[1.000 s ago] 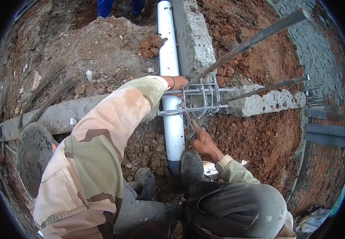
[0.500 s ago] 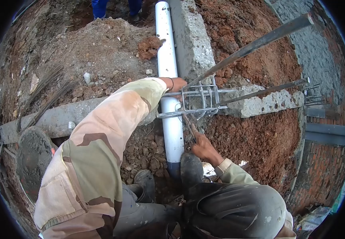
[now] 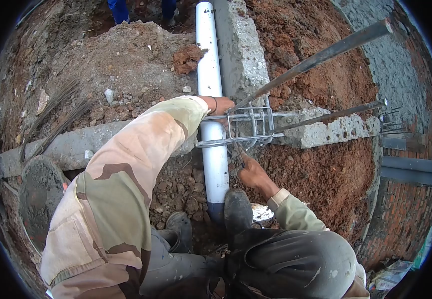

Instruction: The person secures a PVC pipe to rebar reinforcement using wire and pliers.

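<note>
My left hand point(image 3: 221, 105) is closed around the left end of the steel rebar cage point(image 3: 253, 124), with its fingers partly hidden by the bars. Just below the cage, my right hand point(image 3: 254, 174) grips a thin metal tool point(image 3: 237, 152), whose upper end reaches up to the lower bars. The tool's tip is too small to make out. A white pipe point(image 3: 210, 65) passes beneath the cage and ends in a dark section near my boots.
Two long steel bars, an upper one point(image 3: 325, 57) and a lower one point(image 3: 335, 112), slant up to the right. Concrete beams point(image 3: 246, 55) meet near the cage. Wire strands point(image 3: 56, 124) and a round mortar-covered pan point(image 3: 41, 199) are at left. A person's blue-clad legs point(image 3: 118, 10) stand at the top.
My right hand has shifted slightly left and up with the tool. My left hand stays at the cage. The other person's legs have moved slightly left.
</note>
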Available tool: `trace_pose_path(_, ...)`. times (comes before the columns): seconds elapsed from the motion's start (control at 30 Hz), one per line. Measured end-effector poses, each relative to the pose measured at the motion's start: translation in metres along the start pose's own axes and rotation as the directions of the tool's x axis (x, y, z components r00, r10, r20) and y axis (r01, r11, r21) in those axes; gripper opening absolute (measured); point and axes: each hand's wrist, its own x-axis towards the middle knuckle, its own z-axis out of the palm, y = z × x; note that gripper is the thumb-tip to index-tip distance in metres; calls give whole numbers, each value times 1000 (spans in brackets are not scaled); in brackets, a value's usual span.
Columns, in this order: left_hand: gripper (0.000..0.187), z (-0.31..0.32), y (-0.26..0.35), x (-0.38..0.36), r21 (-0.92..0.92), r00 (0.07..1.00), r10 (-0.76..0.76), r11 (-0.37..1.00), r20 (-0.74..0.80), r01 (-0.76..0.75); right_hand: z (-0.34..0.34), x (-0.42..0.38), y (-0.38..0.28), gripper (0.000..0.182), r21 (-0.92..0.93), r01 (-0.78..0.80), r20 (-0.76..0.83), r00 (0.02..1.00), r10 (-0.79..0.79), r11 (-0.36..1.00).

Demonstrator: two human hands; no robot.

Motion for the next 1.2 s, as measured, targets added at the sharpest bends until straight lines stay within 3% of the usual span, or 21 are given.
trace_pose_path(0.1,24,-7,2,-7,-34,999,38,999,2,-38,-1,6,5,85,-121,-17,6,1000,18,993)
trace_pose_path(0.23,20,-41,32,-35,-174,994,-37,985,-99,20,-6,6,-1,80,-42,-82,31,996,83,996)
trace_pose_path(0.3,15,-46,35,-37,-2,995,-53,999,-79,53,-3,14,9,73,-44,-1,10,1000,1,999)
trace_pose_path(0.33,11,-41,29,-32,19,996,-63,998,-63,64,-10,7,-20,73,-46,1,12,1000,0,999)
trace_pose_path(0.37,11,-42,31,-32,20,996,-66,998,-66,67,-24,-8,-74,67,15,-179,88,980,177,984)
trace_pose_path(0.43,8,-42,36,-34,61,988,-59,996,-142,68,-28,-11,-95,62,53,-354,175,924,340,934)
trace_pose_path(0.5,10,-39,38,-34,48,982,-67,996,-175,77,-17,7,-50,50,141,-210,130,973,192,967)
trace_pose_path(0.53,11,-36,36,-33,31,980,-61,997,-189,69,-11,18,-21,50,139,-209,131,973,191,968)
trace_pose_path(0.57,11,-36,36,-32,16,977,-56,998,-204,61,-4,30,10,42,-1,-126,34,991,126,992)
trace_pose_path(0.63,12,-43,42,-36,44,980,-73,996,-184,82,-2,30,0,36,-148,-52,-53,998,44,988)
trace_pose_path(0.7,15,-46,47,-38,68,983,-89,992,-163,102,-5,23,-21,28,-431,-90,-81,995,61,898)
trace_pose_path(0.8,15,-46,50,-37,75,978,-110,989,-179,125,-1,16,-42,26,-547,-175,-140,983,117,819)
trace_pose_path(0.93,15,-49,51,-39,104,982,-75,990,-175,94,-1,12,-48,25,-585,-163,-115,986,118,794)
trace_pose_path(1.0,15,-46,47,-40,94,980,-85,990,-179,103,3,13,-30,24,-552,-67,-161,986,-28,831)
trace_pose_path(1.03,18,-44,44,-40,29,980,-107,993,-167,114,3,11,-24,24,-548,-71,-164,986,-24,833)
trace_pose_path(1.07,23,-43,42,-40,-35,980,-128,992,-152,124,2,9,-19,26,-124,-88,-109,991,74,988)
trace_pose_path(1.1,23,-43,44,-42,-31,982,-122,992,-144,119,2,6,-15,28,326,-122,-18,991,135,938)
trace_pose_path(1.13,25,-44,45,-45,-40,985,-126,992,-120,122,5,6,-9,27,642,-170,76,984,159,748)
trace_pose_path(1.17,27,-47,46,-48,-49,987,-131,991,-96,127,9,7,1,27,649,-165,73,985,155,743)
trace_pose_path(1.2,26,-36,33,-41,81,993,-83,993,-90,90,13,9,14,24,893,-303,297,952,72,333)
